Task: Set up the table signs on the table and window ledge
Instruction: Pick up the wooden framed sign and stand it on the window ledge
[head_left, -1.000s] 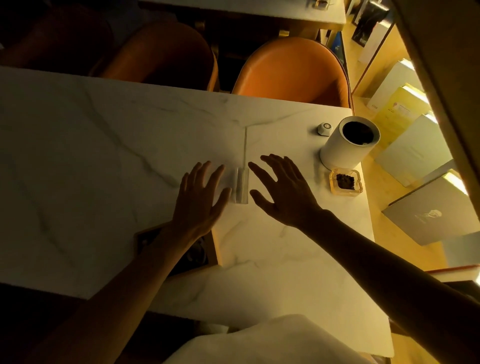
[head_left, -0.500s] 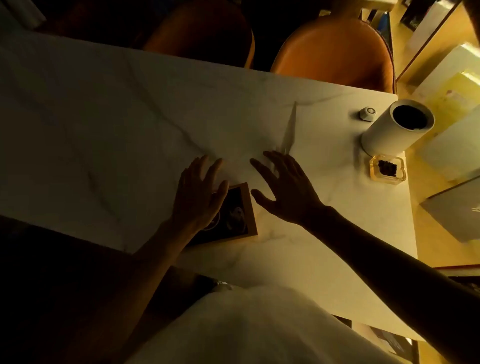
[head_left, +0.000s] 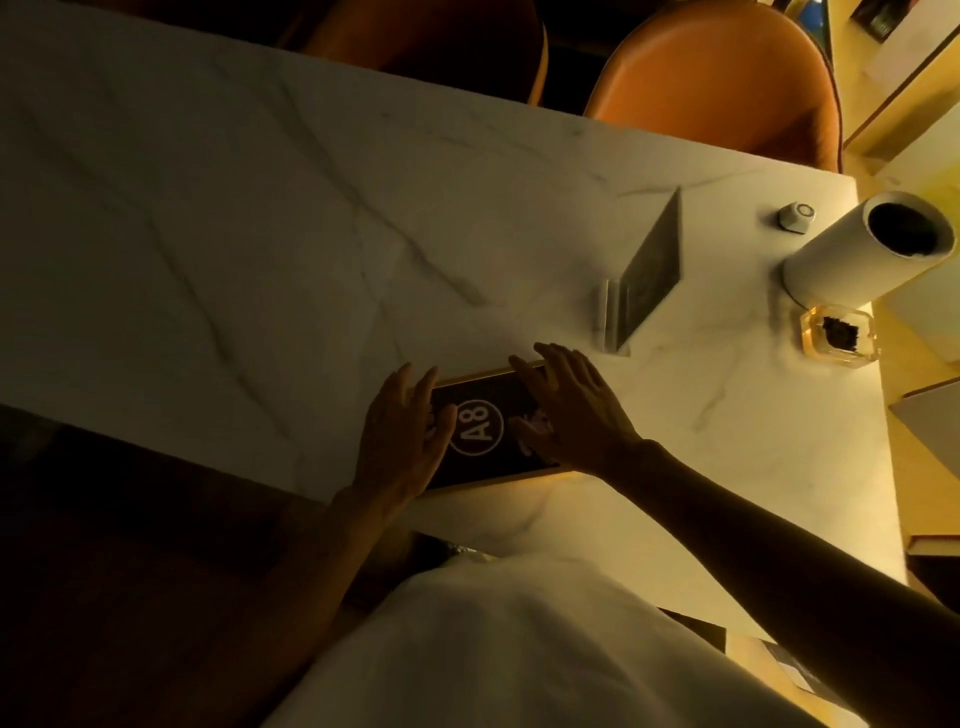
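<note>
A dark, wood-framed table sign marked "A8" (head_left: 480, 427) lies flat near the front edge of the white marble table (head_left: 260, 234). My left hand (head_left: 402, 441) rests on the sign's left end, fingers spread. My right hand (head_left: 569, 410) lies over its right end, fingers apart and reaching past the far edge. I cannot tell whether either hand grips the frame. A clear acrylic sign holder (head_left: 641, 280) stands upright on the table just beyond my right hand, apart from it.
At the table's right end stand a white cylinder (head_left: 862, 254), a small white round device (head_left: 796, 214) and a glass ashtray (head_left: 839, 338). Two orange chairs (head_left: 722, 83) are tucked in at the far side. Boards lie on the ledge at the right.
Both hands have drawn back from the acrylic holder toward me and now lie on the A8 sign, which shows more fully. The view has shifted, so the holder appears farther right.
</note>
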